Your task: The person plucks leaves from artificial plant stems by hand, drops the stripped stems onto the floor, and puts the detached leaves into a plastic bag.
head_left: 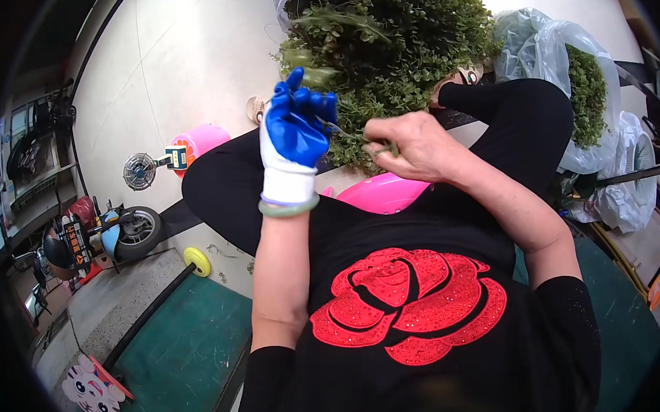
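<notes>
My left hand (294,126) wears a white glove with a blue coated palm and fingers. Its fingers are curled, and a thin strand runs from it towards my right hand. My bare right hand (413,146) is closed in a pinch, with a bit of green stem (388,150) showing at its fingers. Just beyond both hands stands a big heap of small-leaved green sprigs (389,61). Blurred pale green pieces (309,69) hang above my gloved fingertips. Where the strand ends inside each hand is hidden.
A pink object (384,193) lies between my legs. To the right, a clear plastic bag (534,35) holds more greenery (587,95). On the left are a small fan (140,172), a pink tub (205,139), a scooter wheel (139,232) and a green board (181,348).
</notes>
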{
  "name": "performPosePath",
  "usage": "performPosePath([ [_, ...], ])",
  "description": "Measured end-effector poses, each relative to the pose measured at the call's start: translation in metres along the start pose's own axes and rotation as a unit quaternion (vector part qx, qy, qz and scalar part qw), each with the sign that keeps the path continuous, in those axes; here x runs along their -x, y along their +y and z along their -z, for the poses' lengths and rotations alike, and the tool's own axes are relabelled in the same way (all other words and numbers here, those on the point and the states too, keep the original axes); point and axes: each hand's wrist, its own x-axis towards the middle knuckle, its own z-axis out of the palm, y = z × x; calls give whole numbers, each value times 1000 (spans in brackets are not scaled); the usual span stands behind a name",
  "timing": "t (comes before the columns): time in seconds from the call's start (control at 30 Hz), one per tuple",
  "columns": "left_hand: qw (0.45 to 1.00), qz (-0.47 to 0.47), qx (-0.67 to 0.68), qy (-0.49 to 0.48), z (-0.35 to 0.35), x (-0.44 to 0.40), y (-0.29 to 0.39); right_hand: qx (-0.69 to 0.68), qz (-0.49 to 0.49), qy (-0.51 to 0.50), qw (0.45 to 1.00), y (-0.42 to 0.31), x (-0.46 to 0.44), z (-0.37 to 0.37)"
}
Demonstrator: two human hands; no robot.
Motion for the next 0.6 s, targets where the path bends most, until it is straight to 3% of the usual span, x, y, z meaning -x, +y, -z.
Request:
performPosePath([
  [0.07,996,25,-32,74,-12,-8,1,11,-4,-30,999,7,2,-8],
  [0.1,998,23,-35,50,-11,-10,2,37,-20,-71,997,4,1,-5],
  [0.23,993,21,-112,0,-10,-17,3,-32,-53,-35,997,16,-5,-11],
  [0.37,981,-18,-172,86,-2,-38,4,-257,-157,-127,945,5,-11,-32],
  [0.4,976,-31,-180,114,6,-51,6,-226,-54,-75,970,4,-8,-53],
  [0.43,963,-54,-194,182,13,-67,15,-81,-27,-204,975,-38,-1,-44],
  [0.47,960,-56,-163,220,30,-79,32,-57,94,-287,952,-57,15,-63],
  [0.53,912,-105,-348,191,20,-73,44,-11,82,-324,942,-74,16,-46],
  [0.57,882,-68,-442,148,-10,-57,46,-11,68,-199,978,-53,9,-33],
  [0.6,801,-99,-591,-4,-12,-50,57,-15,52,-68,996,-21,0,-14],
])
